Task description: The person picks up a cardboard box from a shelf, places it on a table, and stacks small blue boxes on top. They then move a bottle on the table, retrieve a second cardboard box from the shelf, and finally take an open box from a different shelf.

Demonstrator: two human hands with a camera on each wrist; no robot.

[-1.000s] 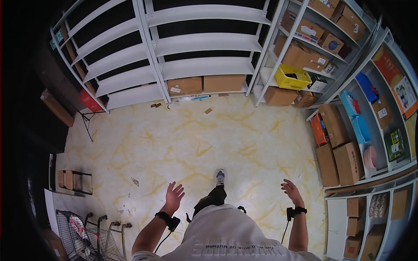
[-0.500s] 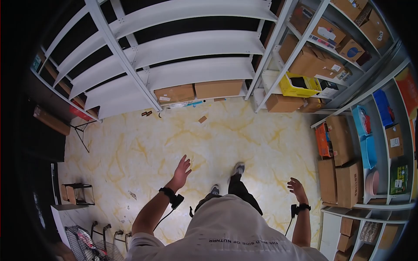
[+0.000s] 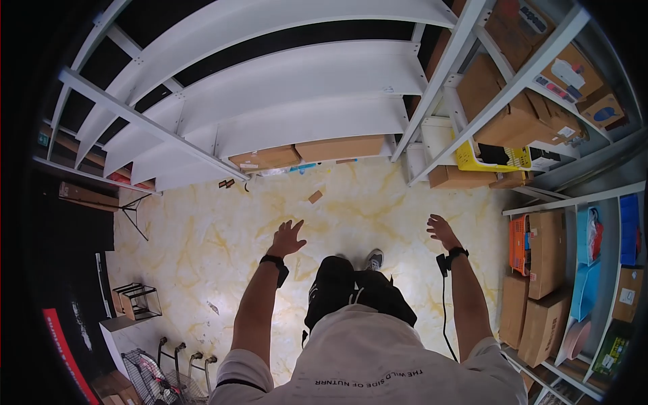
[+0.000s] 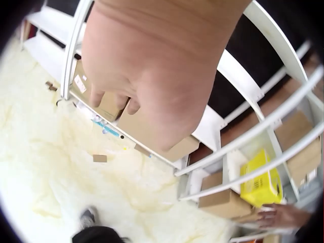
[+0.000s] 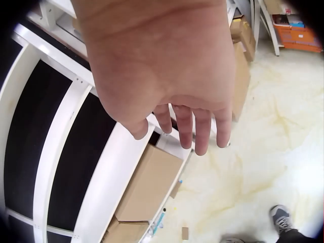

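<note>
Both hands reach out in front of the body and hold nothing. In the head view the left hand (image 3: 289,239) hovers over the floor with its fingers spread. The right hand (image 3: 443,231) is held out at about the same height, fingers loosely extended. The right wrist view shows the right palm (image 5: 167,66) with its fingers pointing down, nothing in them. Ahead stand white shelves (image 3: 304,74), with two cardboard boxes (image 3: 341,148) side by side on the lowest level. In the left wrist view the left hand (image 4: 147,76) overlaps these boxes.
A yellow basket (image 3: 493,156) sits among cartons on the right-hand rack. Further right are an orange basket (image 3: 519,244), tall cartons (image 3: 545,253) and blue bins (image 3: 586,290). At left stand a wire cart (image 3: 152,374) and a small stool (image 3: 137,302). A cardboard scrap (image 3: 315,196) lies on the floor.
The person has walked forward, so the shelves and boxes appear nearer. Both arms have risen and stretched further forward. The feet, apart in stride before, now stand almost level.
</note>
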